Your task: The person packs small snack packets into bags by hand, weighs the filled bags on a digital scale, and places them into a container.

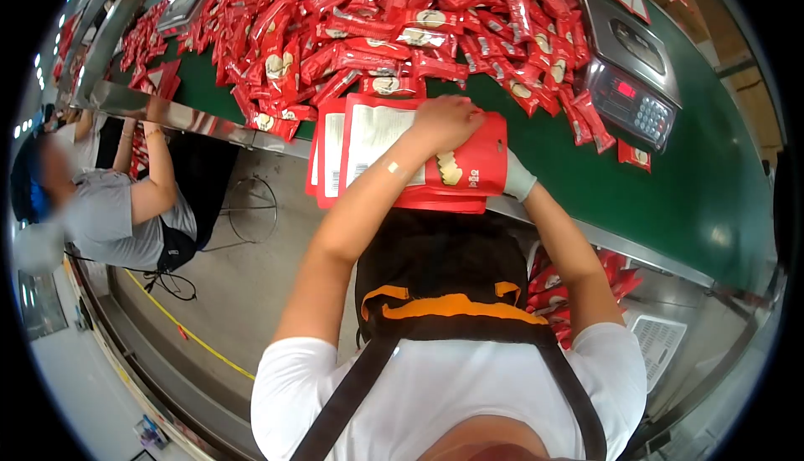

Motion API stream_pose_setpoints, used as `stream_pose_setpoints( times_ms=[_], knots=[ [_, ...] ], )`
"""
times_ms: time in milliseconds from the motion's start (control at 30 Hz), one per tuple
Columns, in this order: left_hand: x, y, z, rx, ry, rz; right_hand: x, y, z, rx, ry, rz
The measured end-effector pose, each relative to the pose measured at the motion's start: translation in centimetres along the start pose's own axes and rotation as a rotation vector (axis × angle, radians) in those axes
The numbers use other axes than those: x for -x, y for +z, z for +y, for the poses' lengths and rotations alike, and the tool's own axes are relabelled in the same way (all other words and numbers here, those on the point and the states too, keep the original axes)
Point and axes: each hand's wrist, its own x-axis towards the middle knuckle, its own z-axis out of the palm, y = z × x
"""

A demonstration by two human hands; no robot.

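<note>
At the counter's (703, 218) near edge, the curled left hand (450, 123) and half-hidden right hand (517, 178), either grip's pinch unclear, are probably squaring red pouches (435, 186), next needing their edges evened.

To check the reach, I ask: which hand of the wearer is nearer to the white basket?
Right. The right hand is at the right edge of the red pouches, up-left of the basket; the left hand lies on top, farther away.

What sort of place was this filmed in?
Likely a food-packing workshop: small red packets lie heaped on a green work surface, a digital scale stands beside them, and larger red pouches are stacked at the near edge.
</note>
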Motion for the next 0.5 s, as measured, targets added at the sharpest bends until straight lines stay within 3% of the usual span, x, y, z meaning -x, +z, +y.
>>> stream_pose_setpoints(
  times_ms=[67, 100, 133, 200, 233, 267, 300, 500],
  knots=[
    [-4.4, 0.0, 0.6, -0.029, -0.022, -0.3, 0.1, -0.2, -0.2, -0.695, 0.286, -0.047],
    [-5.5, 0.7, 0.5, -0.02, -0.026, -0.288, 0.3, -0.5, -1.6, -0.279, 0.195, -0.043],
    [-6.4, 1.5, 0.3, 0.045, 0.057, -0.304, 0.3, -0.5, -0.9, -0.055, 0.144, -0.036],
    [-7.0, 2.5, -0.7, 0.112, 0.137, -0.327, 0.1, -0.6, -0.7, 0.049, 0.212, -0.041],
    [-6.8, 2.8, -1.1, 0.181, 0.142, -0.196, -0.9, -0.4, 0.1, 0.044, 0.213, -0.042],
    [-6.6, 3.2, -1.4, 0.251, 0.149, -0.07, -1.9, 0.1, 1.6, -0.566, 0.175, -0.07],
    [-6.3, 3.6, -1.1, 0.28, 0.137, -0.014, -2.5, 0.8, 2.6, -0.637, 0.168, -0.077],
    [-5.5, 4.0, -1.0, 0.316, 0.102, 0.059, -5.5, 3.6, 4.4, -0.306, 0.1, -0.03]
  ],
)
